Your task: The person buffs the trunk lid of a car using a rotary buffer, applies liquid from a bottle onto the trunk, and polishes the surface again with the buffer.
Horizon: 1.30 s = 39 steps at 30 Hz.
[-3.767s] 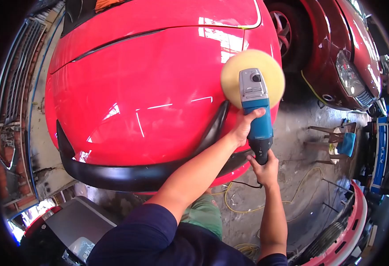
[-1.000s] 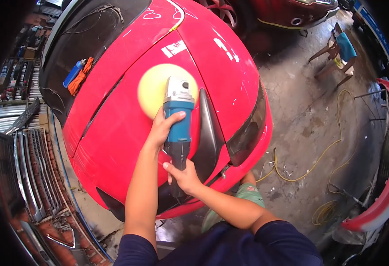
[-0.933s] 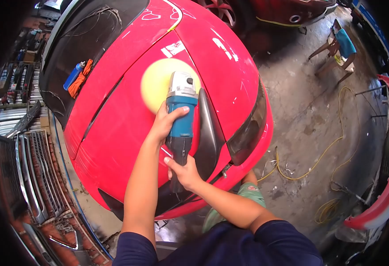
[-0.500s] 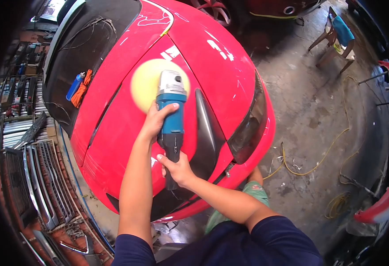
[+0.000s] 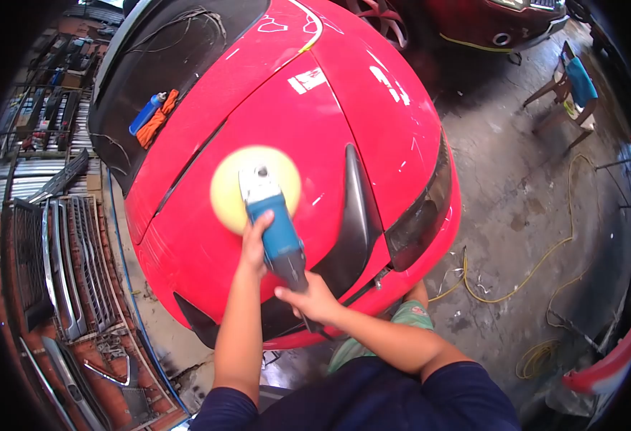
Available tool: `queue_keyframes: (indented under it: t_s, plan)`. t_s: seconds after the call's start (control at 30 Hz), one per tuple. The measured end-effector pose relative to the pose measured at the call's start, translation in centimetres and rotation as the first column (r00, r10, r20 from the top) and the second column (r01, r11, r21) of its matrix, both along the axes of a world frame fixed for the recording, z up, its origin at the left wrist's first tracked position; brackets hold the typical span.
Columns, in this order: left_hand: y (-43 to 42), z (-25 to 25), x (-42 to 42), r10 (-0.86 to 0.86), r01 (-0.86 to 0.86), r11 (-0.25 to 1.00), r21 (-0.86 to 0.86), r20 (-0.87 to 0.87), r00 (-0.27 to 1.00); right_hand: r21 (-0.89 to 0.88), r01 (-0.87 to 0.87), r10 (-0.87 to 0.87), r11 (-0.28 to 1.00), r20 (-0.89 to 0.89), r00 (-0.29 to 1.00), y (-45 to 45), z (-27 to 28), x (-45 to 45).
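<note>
A blue and black polisher (image 5: 281, 231) with a silver head lies over the red car panel (image 5: 272, 108). Its round yellow pad (image 5: 223, 188) is blurred and appears flat against the glossy paint. My left hand (image 5: 256, 241) is closed around the blue body just behind the head, thumb on top. Farther back, my right hand (image 5: 312, 297) grips the black rear handle. A black trim piece (image 5: 358, 223) runs down the panel to the right of the tool. The undersides of both hands are hidden.
A blue bottle (image 5: 144, 117) and an orange cloth (image 5: 156, 121) rest by the dark windshield. Car grilles (image 5: 89, 266) lie at left. A yellow cord (image 5: 520, 284) trails over the floor at right, near a chair (image 5: 570, 97). Another car (image 5: 473, 29) stands behind.
Both hands have drawn the polisher toward my body and leftward across the panel, and its head now angles more to the left. The camera view has shifted slightly. Both grips remain.
</note>
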<state>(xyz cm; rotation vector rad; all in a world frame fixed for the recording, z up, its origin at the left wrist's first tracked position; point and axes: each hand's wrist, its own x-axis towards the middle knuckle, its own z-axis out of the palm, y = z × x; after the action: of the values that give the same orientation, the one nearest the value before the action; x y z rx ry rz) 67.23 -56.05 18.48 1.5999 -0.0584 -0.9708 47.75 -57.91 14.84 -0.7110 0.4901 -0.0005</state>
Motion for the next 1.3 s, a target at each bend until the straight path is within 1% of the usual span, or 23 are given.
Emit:
queue_keyframes:
  t_s: [0.07,0.1,0.17,0.23,0.3,0.4,0.43,0.47,0.5,0.53,0.63,0.7,0.73,0.8,0.83,0.87,0.9,0.93,1.0,1.07,1.13,1.17,1.3]
  plan:
    - [4.7,-0.8,-2.2,0.105,-0.106,0.994,-0.007,-0.075,0.992,-0.077,-0.095,0.092,0.993,-0.036,0.995,2.3,-0.4,-2.2]
    - [7.6,-2.2,-2.7,0.150,-0.157,0.987,-0.024,-0.179,0.972,-0.102,-0.139,0.134,0.985,-0.059,0.989,3.3,-0.1,-3.3]
    - [10.7,-2.7,-4.3,0.196,-0.207,0.977,-0.046,-0.172,0.965,-0.122,-0.170,0.158,0.978,-0.100,0.982,5.1,-0.1,-4.3]
    - [10.4,-1.2,-5.1,0.166,-0.178,0.982,-0.066,-0.153,0.974,-0.132,-0.212,0.189,0.968,-0.163,0.968,5.4,1.3,-5.0]
    - [9.2,-1.5,-4.0,0.156,-0.166,0.985,-0.048,-0.168,0.973,-0.146,-0.147,0.118,0.978,-0.189,0.975,5.0,1.7,-4.4]
    - [3.6,-1.9,-1.8,0.018,-0.039,0.995,-0.094,-0.209,0.978,-0.203,-0.016,-0.034,0.979,-0.245,0.969,3.0,2.1,-2.0]
    - [1.2,-2.4,-1.0,-0.028,0.003,0.993,-0.120,-0.213,0.977,-0.227,0.039,-0.097,0.973,-0.251,0.963,2.0,2.1,-1.0]
    - [-1.1,-3.1,0.0,-0.095,0.046,0.978,-0.204,-0.237,0.967,-0.252,0.091,-0.155,0.964,-0.246,0.957,0.9,1.6,-0.2]
    - [-3.2,-3.4,0.9,-0.149,0.102,0.969,-0.226,-0.201,0.968,-0.276,0.142,-0.211,0.951,-0.237,0.948,-0.2,1.1,0.8]
    - [-5.2,-3.0,1.5,-0.147,0.107,0.962,-0.252,-0.143,0.979,-0.283,0.162,-0.232,0.945,-0.232,0.945,-1.5,1.2,1.8]
    - [-8.0,-2.8,4.3,-0.118,0.066,0.956,-0.284,-0.171,0.978,-0.332,0.158,-0.235,0.930,-0.207,0.950,-4.2,1.9,5.1]
    - [-6.5,-2.1,5.7,-0.101,0.030,0.933,-0.359,-0.181,0.978,-0.377,0.107,-0.201,0.920,-0.221,0.954,-4.2,2.7,6.4]
    - [-5.2,-3.0,6.3,-0.044,-0.028,0.945,-0.327,-0.212,0.976,-0.393,0.029,-0.130,0.919,-0.233,0.964,-4.0,3.0,6.6]
    - [-1.3,-4.1,6.2,0.067,-0.161,0.898,-0.409,-0.235,0.970,-0.421,-0.127,0.014,0.898,-0.261,0.965,-3.4,3.1,6.1]
    - [0.7,-4.9,5.9,0.138,-0.232,0.866,-0.442,-0.235,0.962,-0.457,-0.239,0.118,0.857,-0.278,0.953,-3.5,3.1,5.9]
    - [2.4,-4.5,5.2,0.186,-0.305,0.836,-0.455,-0.288,0.939,-0.499,-0.318,0.183,0.806,-0.300,0.936,-3.9,4.0,6.1]
    - [3.4,-2.4,4.5,0.154,-0.316,0.809,-0.496,-0.340,0.928,-0.532,-0.395,0.250,0.749,-0.326,0.912,-4.1,5.1,6.2]
    - [3.5,-2.2,4.6,0.192,-0.354,0.804,-0.478,-0.355,0.915,-0.578,-0.444,0.283,0.685,-0.350,0.893,-4.5,5.5,6.5]
    - [2.7,-2.1,5.7,0.223,-0.382,0.797,-0.467,-0.361,0.906,-0.549,-0.401,0.267,0.733,-0.309,0.913,-5.5,5.5,7.4]
    - [-0.4,-2.1,7.6,0.211,-0.371,0.793,-0.483,-0.354,0.911,-0.534,-0.338,0.228,0.775,-0.261,0.938,-7.8,6.2,8.6]
    - [-4.4,-1.0,9.2,0.193,-0.356,0.780,-0.514,-0.344,0.919,-0.548,-0.297,0.172,0.782,-0.269,0.948,-10.7,7.5,9.9]
    - [-6.4,-1.1,10.2,0.116,-0.328,0.765,-0.554,-0.382,0.917,-0.564,-0.281,0.145,0.776,-0.275,0.951,-12.3,8.1,10.6]
    - [-13.8,0.1,12.7,-0.027,-0.242,0.743,-0.624,-0.389,0.921,-0.597,-0.206,0.021,0.775,-0.301,0.954,-16.8,10.3,12.7]
